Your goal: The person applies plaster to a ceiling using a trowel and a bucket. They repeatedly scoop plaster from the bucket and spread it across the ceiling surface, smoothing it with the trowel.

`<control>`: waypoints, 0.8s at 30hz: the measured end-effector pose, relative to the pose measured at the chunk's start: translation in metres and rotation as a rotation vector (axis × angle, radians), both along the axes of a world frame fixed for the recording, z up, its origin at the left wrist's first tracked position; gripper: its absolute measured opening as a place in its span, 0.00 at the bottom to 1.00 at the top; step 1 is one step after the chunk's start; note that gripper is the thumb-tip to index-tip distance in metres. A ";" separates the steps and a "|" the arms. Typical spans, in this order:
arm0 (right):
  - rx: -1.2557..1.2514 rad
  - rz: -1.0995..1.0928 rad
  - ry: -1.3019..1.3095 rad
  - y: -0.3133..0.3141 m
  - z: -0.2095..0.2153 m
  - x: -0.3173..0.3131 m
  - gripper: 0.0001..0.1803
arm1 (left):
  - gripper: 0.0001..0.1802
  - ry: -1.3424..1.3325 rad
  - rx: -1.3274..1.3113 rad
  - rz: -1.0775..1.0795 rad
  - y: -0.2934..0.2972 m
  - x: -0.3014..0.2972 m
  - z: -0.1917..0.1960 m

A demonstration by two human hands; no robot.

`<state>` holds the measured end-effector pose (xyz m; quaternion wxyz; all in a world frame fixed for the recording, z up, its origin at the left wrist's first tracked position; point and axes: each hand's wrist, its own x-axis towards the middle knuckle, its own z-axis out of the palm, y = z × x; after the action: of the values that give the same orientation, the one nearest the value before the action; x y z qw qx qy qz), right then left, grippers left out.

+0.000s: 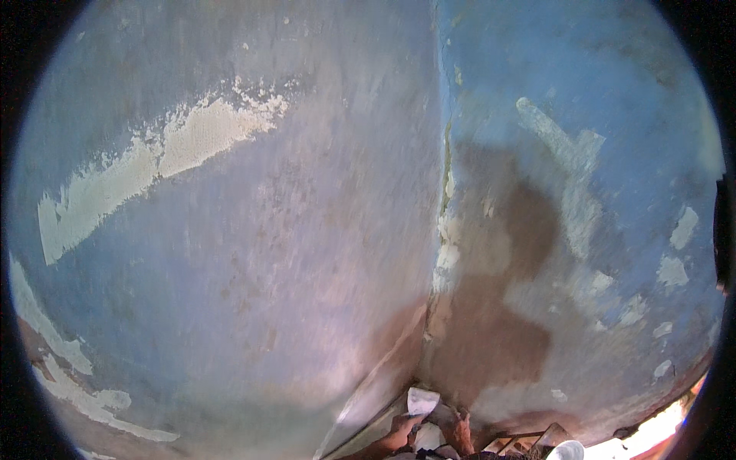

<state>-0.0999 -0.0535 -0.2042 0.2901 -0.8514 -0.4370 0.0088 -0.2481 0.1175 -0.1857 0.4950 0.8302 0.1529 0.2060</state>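
At the lower edge, just below the corner where two walls meet, are both my hands, small and partly cut off. My left hand (402, 431) looks closed at the lower end of a flat white piece (422, 401); whether this is a filler-coated blade or something else, I cannot tell. Close beside it is my right hand (460, 431), its fingers pointing up and mostly hidden. Between the hands shows another white thing (429, 437), too small to name. Above them runs the corner crack (448, 172), with white filler (446, 257) along its lower part.
The blue-grey left wall (230, 253) carries a broad white patch (203, 134). More pale patches (583, 192) mark the blue right wall (636, 100), where a shadow (506, 307) falls. A white rounded object (566, 451) and a brown slatted thing (529, 443) are at lower right.
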 end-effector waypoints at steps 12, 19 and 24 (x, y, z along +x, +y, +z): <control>-0.350 -0.083 -0.012 -0.018 -0.080 0.016 0.08 | 0.16 0.288 -0.806 0.043 -0.029 0.011 0.102; 0.987 -0.553 0.766 -0.136 -0.020 0.043 0.14 | 0.13 0.235 -1.254 0.123 0.007 0.008 0.045; 0.583 -1.129 0.120 -0.278 0.014 0.060 0.20 | 0.11 0.377 -1.305 0.104 0.009 0.011 0.098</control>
<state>-0.0398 -0.3316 -0.1900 0.4940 -0.8346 0.1115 -0.2168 -0.2373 0.1263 -0.0881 0.8488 0.3749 0.3691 -0.0531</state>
